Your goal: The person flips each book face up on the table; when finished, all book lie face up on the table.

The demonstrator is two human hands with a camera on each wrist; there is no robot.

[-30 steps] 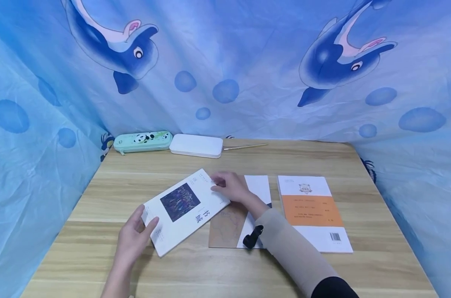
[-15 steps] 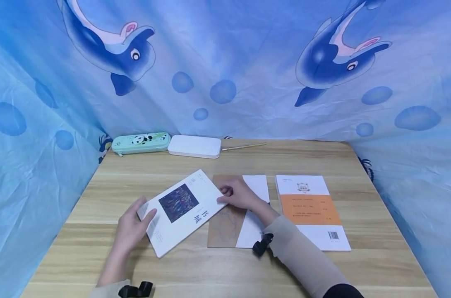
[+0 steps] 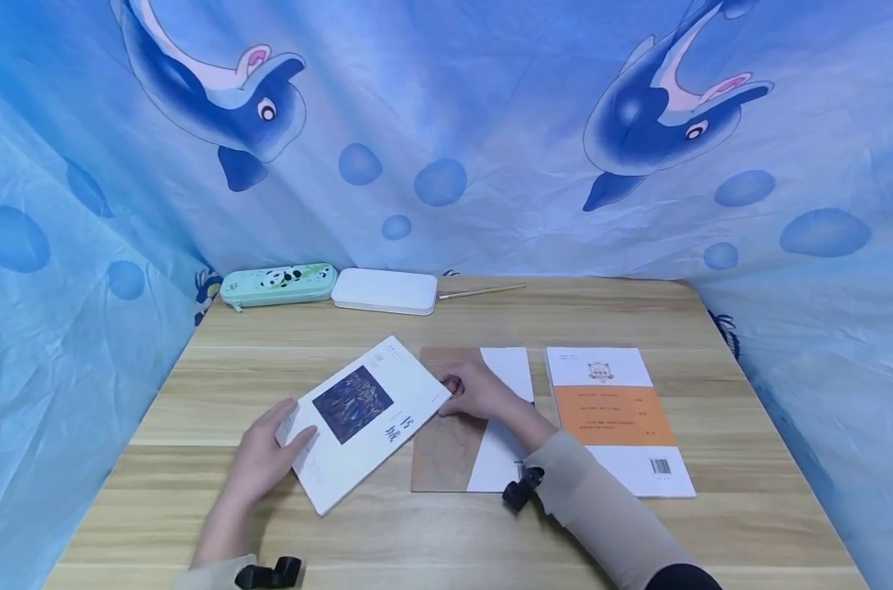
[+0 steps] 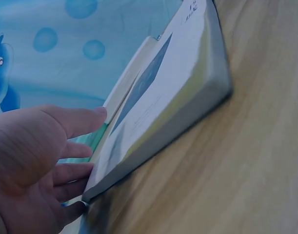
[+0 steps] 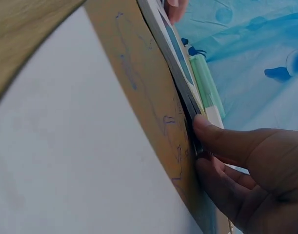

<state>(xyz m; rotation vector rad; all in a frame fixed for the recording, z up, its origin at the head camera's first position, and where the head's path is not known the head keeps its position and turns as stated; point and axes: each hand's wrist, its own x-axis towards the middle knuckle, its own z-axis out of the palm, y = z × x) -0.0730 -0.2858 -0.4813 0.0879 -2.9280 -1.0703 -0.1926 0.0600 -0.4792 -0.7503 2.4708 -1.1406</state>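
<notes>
A white book with a dark square picture on its cover lies slanted at the left middle of the wooden table. Its right corner overlaps a brown-and-white booklet. My right hand pinches that corner: in the right wrist view the thumb is on top and the curled fingers lie under the edge. My left hand is at the book's left edge. In the left wrist view its fingers reach straight to the edge, while the thumb stands out over the cover.
A white-and-orange book lies to the right of the booklet. Along the back edge are a mint panda pencil case, a white flat case and a thin brush. A blue dolphin curtain hangs behind the table.
My right hand has slid from the book's upper right edge down to its right corner and pinches there. The book has shifted slightly; my left hand stays by its left edge.
</notes>
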